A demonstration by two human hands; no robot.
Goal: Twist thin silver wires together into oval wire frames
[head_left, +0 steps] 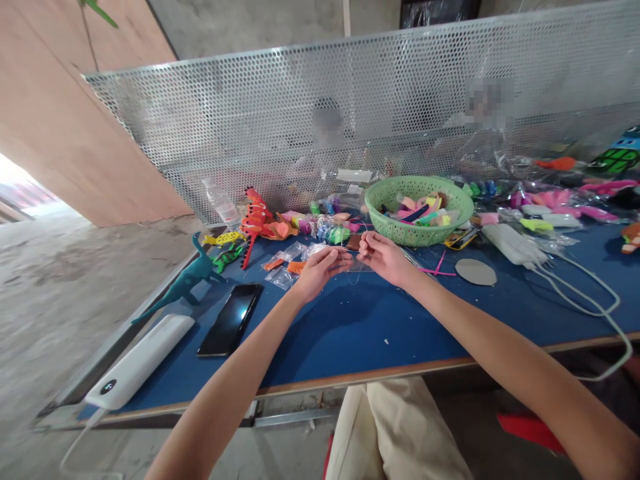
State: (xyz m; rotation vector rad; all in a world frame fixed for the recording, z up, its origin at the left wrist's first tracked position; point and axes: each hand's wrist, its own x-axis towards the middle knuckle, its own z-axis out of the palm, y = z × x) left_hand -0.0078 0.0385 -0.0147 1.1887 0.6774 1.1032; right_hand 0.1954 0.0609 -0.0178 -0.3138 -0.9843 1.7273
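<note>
My left hand (320, 268) and my right hand (383, 257) meet over the blue table (350, 327), fingers pinched together. Between them they hold a small clear plastic bag (357, 265) with something brownish (354, 242) just behind it. Both forearms reach forward from the near edge. Just beyond the hands stands a green plastic basket (419, 207) with several coloured foam pieces in it. Small clear bags with orange pieces (285, 263) lie to the left of my left hand.
A black phone (230, 319) and a white power bank (140, 360) lie near the left front edge. Toy dinosaurs, teal (187, 280) and red (255, 220), stand at the left. A white charger with cable (520, 245), a grey disc (475, 272) and a perforated metal screen (360, 113) lie beyond.
</note>
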